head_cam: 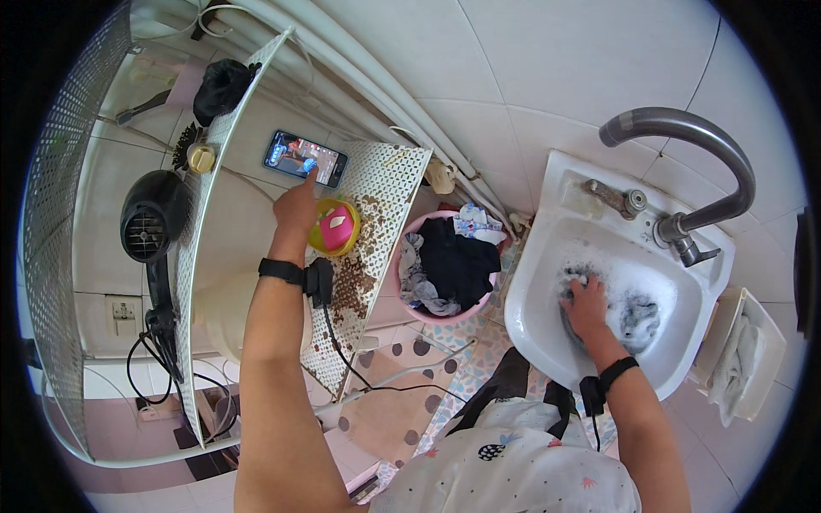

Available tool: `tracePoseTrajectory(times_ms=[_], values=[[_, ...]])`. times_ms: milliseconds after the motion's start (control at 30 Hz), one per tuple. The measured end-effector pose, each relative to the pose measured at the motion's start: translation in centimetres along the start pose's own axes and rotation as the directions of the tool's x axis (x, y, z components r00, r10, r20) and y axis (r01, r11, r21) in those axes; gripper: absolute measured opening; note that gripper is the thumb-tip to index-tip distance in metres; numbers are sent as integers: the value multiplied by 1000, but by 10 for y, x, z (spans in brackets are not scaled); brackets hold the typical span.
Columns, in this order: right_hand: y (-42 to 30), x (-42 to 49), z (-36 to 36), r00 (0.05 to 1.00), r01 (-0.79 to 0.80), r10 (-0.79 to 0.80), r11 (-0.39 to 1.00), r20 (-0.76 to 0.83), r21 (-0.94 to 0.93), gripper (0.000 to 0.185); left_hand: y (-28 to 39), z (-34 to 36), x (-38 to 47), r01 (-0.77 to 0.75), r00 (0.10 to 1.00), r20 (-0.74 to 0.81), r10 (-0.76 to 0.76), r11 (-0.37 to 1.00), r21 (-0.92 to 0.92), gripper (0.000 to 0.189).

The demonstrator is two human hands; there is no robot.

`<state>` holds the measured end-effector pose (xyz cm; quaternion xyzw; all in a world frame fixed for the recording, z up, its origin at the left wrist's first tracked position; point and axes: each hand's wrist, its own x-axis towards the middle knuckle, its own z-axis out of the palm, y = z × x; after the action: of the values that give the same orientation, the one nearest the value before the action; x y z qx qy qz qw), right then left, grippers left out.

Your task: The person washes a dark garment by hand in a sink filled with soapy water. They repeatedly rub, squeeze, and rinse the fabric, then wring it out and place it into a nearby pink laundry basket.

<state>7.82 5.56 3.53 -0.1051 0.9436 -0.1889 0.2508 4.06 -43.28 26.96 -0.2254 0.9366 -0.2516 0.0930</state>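
Note:
My left hand (pixel 296 205) reaches to the shelf on the left, its index finger on the lit screen of a smartphone (pixel 282 152). The phone leans against the tiled wall, and my left hand holds nothing. Just below that hand sits a yellow bowl (pixel 354 242) with a pink object (pixel 336 228) in it. In the white washbasin (pixel 532 308), my right hand (pixel 587 308) rests with spread fingers on dark wet cloth (pixel 567 324) in suds. Foam hides the fingertips, so I cannot tell whether they grip it. More dark cloth (pixel 639 320) shows through the foam beside it.
A curved metal faucet (pixel 725 151) arches over the basin. A pink tub (pixel 417 311) of clothes, dark garment (pixel 455 263) on top, stands between shelf and basin. The perforated metal shelf (pixel 397 186) is rusty. A black hair dryer (pixel 151 218) hangs left. Cables trail from both wrists.

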Motion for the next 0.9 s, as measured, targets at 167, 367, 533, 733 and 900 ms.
tracePoseTrajectory(times_ms=[167, 367, 533, 733, 900], values=[[34, 26, 8, 994, 21, -3, 984, -107, 175, 31, 1, 3, 5, -20, 999, -29, 20, 1000, -20, 58], [22, -2, 10, 961, 37, -22, 998, -274, 52, 35, 3, 0, 6, -68, 998, -11, 68, 997, 21, 56], [22, 22, 3, 997, 56, -46, 987, -67, 149, 33, -3, -1, 19, -5, 1000, -20, 6, 999, 45, 56], [17, 5, -1, 992, -2, 30, 976, -125, 220, 42, -3, -33, -10, 274, 907, -234, -351, 911, -307, 52], [31, 18, 18, 982, 76, -59, 993, -178, 88, 45, 66, -48, -68, 39, 954, -258, -150, 920, -390, 48]])
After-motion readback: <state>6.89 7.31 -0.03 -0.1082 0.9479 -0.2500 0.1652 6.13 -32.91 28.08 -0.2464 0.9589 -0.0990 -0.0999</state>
